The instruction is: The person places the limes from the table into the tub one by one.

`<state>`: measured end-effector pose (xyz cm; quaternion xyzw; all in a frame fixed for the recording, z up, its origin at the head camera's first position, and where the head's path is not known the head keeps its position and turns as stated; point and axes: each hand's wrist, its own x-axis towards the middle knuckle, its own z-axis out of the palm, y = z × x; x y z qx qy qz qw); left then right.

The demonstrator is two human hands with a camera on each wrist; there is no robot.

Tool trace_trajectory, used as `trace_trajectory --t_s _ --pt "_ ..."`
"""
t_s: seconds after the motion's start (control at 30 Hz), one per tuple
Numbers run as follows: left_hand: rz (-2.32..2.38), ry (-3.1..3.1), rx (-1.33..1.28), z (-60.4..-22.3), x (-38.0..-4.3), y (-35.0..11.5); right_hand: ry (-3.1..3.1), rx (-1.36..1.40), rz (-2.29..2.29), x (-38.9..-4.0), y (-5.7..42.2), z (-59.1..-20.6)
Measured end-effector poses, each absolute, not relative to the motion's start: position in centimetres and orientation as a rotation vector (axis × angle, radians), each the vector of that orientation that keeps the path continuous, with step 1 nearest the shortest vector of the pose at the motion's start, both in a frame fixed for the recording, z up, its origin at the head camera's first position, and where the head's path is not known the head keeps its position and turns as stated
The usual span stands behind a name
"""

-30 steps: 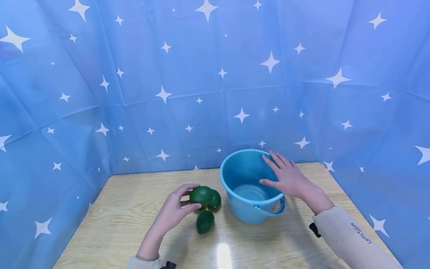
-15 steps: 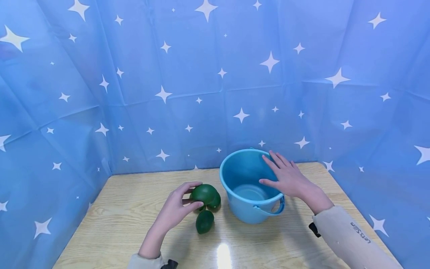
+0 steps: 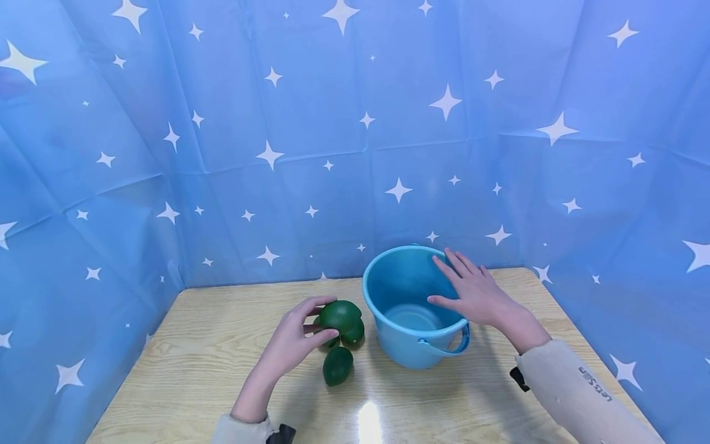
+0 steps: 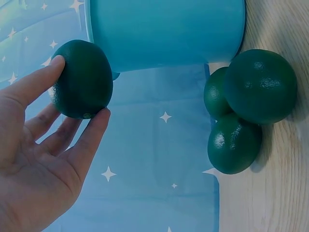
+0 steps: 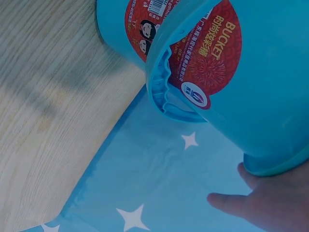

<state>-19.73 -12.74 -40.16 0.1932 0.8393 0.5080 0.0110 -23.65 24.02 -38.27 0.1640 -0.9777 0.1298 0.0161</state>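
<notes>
My left hand (image 3: 289, 336) pinches a glossy dark green lime (image 4: 87, 79) between thumb and fingertips, lifted off the table. Beneath and beside it lie three more limes on the tabletop: one nearer me (image 3: 338, 366), one right behind the held lime (image 3: 354, 333), and one mostly hidden in the head view. In the left wrist view they form a cluster (image 4: 260, 87). To their right stands a light blue plastic bucket (image 3: 407, 348), upright, with no fruit visible inside. My right hand (image 3: 471, 293) rests at its right rim, fingers spread and straight.
The bucket's handle (image 3: 449, 350) hangs down at its front right. A red label (image 5: 207, 58) shows on its side in the right wrist view. Under everything is a pale wooden table (image 3: 211, 345), edged by a blue star-patterned cloth (image 3: 310, 154).
The left hand has shifted slightly to the right and up with its lime, toward the bucket. The right hand and the bucket stay in place.
</notes>
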Motion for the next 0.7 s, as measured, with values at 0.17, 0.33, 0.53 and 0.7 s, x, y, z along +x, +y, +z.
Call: trace_trajectory --t_s 0.17,0.33,0.53,0.7 --pt "1.580 2.619 0.624 -39.98 -19.90 -12.62 -3.039 0.511 0.396 -23.61 23.90 -38.09" --pt "1.586 2.617 0.625 -39.86 -20.02 -12.45 -3.041 0.504 0.372 -23.57 23.86 -37.94" --pt "1.593 2.610 0.648 -39.75 -20.19 -12.27 -3.046 0.500 0.360 -23.49 23.76 -37.80" --pt "1.599 2.593 0.661 -39.54 -20.29 -12.12 -3.045 0.500 0.362 -23.49 23.73 -37.78"
